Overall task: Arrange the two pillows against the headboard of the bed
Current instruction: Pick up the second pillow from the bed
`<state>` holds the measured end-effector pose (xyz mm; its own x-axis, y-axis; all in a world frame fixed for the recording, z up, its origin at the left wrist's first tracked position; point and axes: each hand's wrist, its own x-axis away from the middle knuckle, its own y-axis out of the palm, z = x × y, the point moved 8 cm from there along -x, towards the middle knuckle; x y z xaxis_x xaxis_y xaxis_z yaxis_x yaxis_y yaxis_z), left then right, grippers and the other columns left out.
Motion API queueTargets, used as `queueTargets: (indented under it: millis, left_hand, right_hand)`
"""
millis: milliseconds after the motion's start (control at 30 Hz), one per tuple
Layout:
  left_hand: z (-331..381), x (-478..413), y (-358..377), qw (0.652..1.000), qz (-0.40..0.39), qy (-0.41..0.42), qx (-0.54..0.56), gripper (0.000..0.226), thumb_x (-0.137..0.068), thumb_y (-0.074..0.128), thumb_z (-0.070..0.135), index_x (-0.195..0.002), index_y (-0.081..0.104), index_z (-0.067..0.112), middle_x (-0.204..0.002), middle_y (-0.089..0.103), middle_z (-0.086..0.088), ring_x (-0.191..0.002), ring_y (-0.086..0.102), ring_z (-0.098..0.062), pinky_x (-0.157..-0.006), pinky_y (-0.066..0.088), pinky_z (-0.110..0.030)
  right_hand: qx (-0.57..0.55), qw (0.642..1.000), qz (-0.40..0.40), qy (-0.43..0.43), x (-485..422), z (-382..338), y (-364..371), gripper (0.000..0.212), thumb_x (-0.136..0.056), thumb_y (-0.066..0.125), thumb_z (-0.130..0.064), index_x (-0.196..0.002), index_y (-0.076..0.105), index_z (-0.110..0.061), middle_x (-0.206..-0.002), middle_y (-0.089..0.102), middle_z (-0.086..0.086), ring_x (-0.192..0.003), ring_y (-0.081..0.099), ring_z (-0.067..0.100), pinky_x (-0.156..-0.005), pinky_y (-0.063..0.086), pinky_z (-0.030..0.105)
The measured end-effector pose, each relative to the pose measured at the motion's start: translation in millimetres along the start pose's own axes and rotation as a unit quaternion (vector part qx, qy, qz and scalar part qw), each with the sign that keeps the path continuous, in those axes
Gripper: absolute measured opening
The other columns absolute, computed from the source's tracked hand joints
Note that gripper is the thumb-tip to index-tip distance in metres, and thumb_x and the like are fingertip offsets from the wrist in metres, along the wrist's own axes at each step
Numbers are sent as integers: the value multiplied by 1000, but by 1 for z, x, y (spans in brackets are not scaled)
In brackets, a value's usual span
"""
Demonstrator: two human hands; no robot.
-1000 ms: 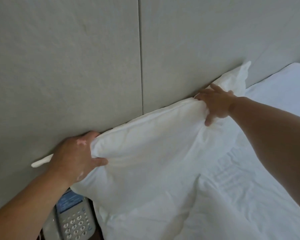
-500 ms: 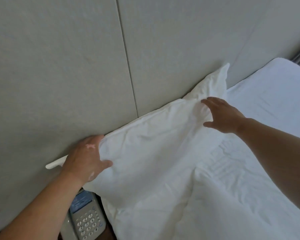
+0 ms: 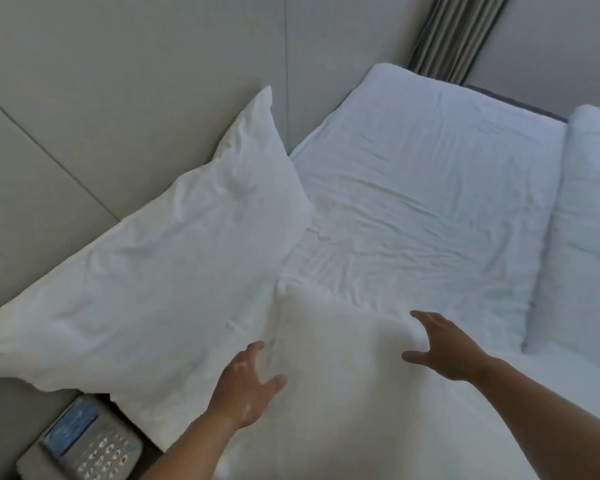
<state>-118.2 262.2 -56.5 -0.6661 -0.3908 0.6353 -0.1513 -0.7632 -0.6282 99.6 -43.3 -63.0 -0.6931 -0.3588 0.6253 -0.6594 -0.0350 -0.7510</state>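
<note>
One white pillow leans against the grey headboard on the left side of the bed, its far corner sticking up. A second white pillow lies flat on the bed in front of me, its corner beside the first pillow's edge. My left hand hovers at this pillow's left side with the fingers spread. My right hand is over its right side, also spread. Neither hand grips anything.
A wrinkled white sheet covers the mattress to the right of the first pillow. A thick white roll of bedding lies at the far right. A grey phone sits at lower left, beside the bed. A striped curtain hangs beyond the bed.
Both hands have let go of the pillow at the headboard and drawn back toward me over the second pillow. My view has swung right, showing more of the bed.
</note>
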Motion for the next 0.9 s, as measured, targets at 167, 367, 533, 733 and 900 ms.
queueTargets:
  millis: [167, 367, 533, 733, 900]
  left_hand:
    - [4, -35, 68, 995, -51, -72, 42, 115, -74, 70, 75, -165, 23, 23, -164, 38, -13, -149, 40, -31, -119, 33, -39]
    - [-11, -75, 119, 989, -53, -105, 93, 170, -19, 59, 103, -166, 11, 32, -165, 38, -12, -147, 44, -35, -116, 35, -42]
    - [-24, -99, 137, 987, -25, -104, 118, 170, -15, 55, 106, -165, 13, 35, -159, 48, -12, -140, 52, -36, -114, 41, -44]
    - [-37, -103, 146, 988, 9, -78, 131, 151, -28, 63, 102, -159, 33, 33, -154, 55, -4, -138, 54, -31, -116, 41, -46]
    - [-25, -81, 152, 986, 31, -52, 154, 132, -43, 67, 96, -152, 50, 24, -149, 61, -1, -136, 57, -25, -116, 40, -39]
  right_hand:
    - [27, 996, -34, 79, 18, 99, 29, 150, -43, 39, -109, -168, 18, -29, -175, 22, -1, -160, 22, 23, -124, 30, 52]
    - [6, 995, -79, 68, -18, 132, 52, 161, -29, 40, -111, -168, 10, -37, -177, 12, -6, -163, 11, 15, -128, 13, 58]
    - [-52, 995, -61, 56, -63, 138, 71, 159, -29, 48, -110, -167, 16, -38, -173, 28, -4, -159, 27, 21, -128, 22, 53]
    - [-57, 994, -57, 71, -73, 138, 92, 124, -40, 62, -100, -146, 51, -37, -135, 69, 1, -127, 61, 28, -106, 49, 45]
    - [-77, 995, 3, 61, -53, 131, 94, 82, -49, 70, -91, -104, 73, -31, -105, 76, -2, -106, 67, 26, -89, 56, 41]
